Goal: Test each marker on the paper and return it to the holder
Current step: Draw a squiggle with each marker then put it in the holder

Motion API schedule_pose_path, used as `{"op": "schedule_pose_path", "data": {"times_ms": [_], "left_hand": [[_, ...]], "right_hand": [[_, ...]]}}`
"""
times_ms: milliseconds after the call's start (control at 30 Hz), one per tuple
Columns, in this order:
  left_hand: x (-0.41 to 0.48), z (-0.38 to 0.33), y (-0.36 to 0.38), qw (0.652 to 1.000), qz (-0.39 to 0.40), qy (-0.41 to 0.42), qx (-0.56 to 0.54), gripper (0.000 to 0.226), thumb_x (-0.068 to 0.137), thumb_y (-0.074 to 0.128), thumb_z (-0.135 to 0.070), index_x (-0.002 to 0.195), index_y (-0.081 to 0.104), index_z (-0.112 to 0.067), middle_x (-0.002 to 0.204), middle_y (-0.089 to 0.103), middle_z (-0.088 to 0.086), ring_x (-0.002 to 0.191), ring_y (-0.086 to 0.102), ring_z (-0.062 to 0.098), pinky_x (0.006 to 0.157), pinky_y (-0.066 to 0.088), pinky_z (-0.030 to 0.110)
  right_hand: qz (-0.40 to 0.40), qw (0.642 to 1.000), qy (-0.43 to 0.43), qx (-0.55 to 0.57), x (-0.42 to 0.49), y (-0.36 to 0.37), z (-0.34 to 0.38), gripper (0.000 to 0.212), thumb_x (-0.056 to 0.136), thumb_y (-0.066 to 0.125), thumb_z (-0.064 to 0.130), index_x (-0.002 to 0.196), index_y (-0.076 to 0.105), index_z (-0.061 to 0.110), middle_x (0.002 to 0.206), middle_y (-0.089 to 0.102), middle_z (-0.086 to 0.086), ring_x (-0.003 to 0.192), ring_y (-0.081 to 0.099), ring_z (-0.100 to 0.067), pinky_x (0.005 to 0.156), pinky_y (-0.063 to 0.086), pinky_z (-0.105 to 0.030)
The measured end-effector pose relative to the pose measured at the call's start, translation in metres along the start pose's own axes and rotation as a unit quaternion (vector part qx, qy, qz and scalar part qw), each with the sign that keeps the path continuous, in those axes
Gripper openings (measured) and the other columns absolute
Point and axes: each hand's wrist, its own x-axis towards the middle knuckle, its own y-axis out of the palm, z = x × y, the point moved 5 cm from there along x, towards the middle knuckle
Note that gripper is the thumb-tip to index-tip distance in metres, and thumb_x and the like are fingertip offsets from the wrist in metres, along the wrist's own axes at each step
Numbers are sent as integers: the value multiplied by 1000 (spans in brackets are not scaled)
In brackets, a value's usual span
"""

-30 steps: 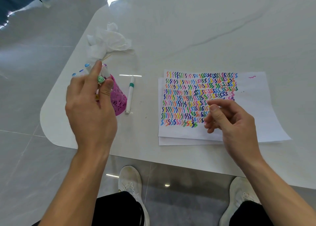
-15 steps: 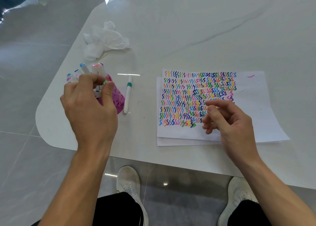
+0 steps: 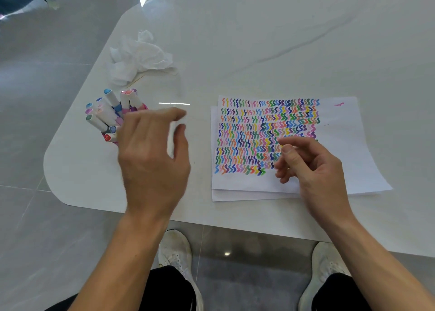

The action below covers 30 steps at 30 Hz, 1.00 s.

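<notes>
A pink holder (image 3: 142, 107) full of capped markers (image 3: 107, 113) stands near the table's left edge, mostly hidden behind my left hand (image 3: 153, 155). That hand is blurred. It reaches just right of the holder, where its thumb and fingers close around a white marker (image 3: 171, 143) lying on the table. The paper (image 3: 341, 141), a small stack covered with rows of coloured squiggles, lies to the right. My right hand (image 3: 313, 169) hovers over the paper's lower right part, fingers loosely curled, holding nothing.
A crumpled white tissue (image 3: 138, 56) lies behind the holder. The white table's (image 3: 259, 40) rounded left corner and front edge are close to the hands. My knees and white shoes show below the edge.
My left hand has left the holder after putting a green-capped marker in it and moved right onto the loose white marker. My right hand has stayed above the paper.
</notes>
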Motion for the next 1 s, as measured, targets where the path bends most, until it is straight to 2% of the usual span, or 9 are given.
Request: {"op": "schedule_pose_path", "data": {"times_ms": [133,233,333,433,567,733,833,900,1000], "left_hand": [[-15,-10,26,992,121,-15,-30,23,91,66,-4,113,66,-8,102,68,5,94,59,24,82,48,35],[-30,-1,48,966,237,-105,15,38,93,64,-8,130,60,-13,126,64,6,114,58,25,94,51,39],[-38,10,59,942,288,-155,66,46,97,57,-9,142,50,-11,145,51,9,133,43,27,107,41,39],[-40,14,60,934,296,-174,100,46,96,54,-5,141,49,-7,145,50,14,129,43,31,107,40,40],[-38,14,59,928,285,-212,112,44,96,53,-2,139,48,-4,133,55,16,113,49,32,93,45,38],[-34,21,55,916,293,-240,133,46,96,51,0,141,45,0,123,53,22,109,51,36,87,43,40],[-33,23,54,908,300,-258,141,36,100,53,-8,134,51,-1,119,53,19,99,54,32,78,41,37],[-34,23,55,904,303,-266,143,30,101,54,-16,127,58,-2,115,55,16,87,47,24,72,33,31],[-36,21,57,903,312,-258,143,26,100,57,-25,116,63,-7,105,54,9,82,43,18,69,32,30]], "right_hand": [[0,1000,1,3,1,-1,-1,14,104,61,12,112,72,14,75,74,-2,64,69,-19,59,57,-24],[1,1000,0,-1,1,-2,-1,14,105,60,11,113,72,14,76,74,-3,64,70,-19,59,57,-24],[1,1000,3,-1,1,-2,-1,14,105,60,11,113,72,14,77,74,-3,65,70,-18,59,57,-24],[2,1000,5,-2,1,-3,0,15,104,60,10,112,72,14,77,74,-3,65,70,-17,59,58,-24],[3,1000,7,-4,0,-4,1,14,104,60,9,112,71,13,77,74,-4,64,70,-16,59,58,-24],[3,1000,10,-3,0,-4,1,14,104,60,8,112,72,12,76,74,-4,64,69,-16,59,57,-24],[5,1000,11,-3,0,-4,0,14,104,60,7,112,72,12,76,74,-4,64,69,-16,59,57,-24],[6,1000,11,-4,0,-3,0,14,104,60,7,112,72,12,77,74,-3,64,69,-15,59,57,-24],[6,1000,11,-2,0,-3,0,14,103,61,7,111,71,11,76,73,-3,63,68,-15,58,56,-24]]}}
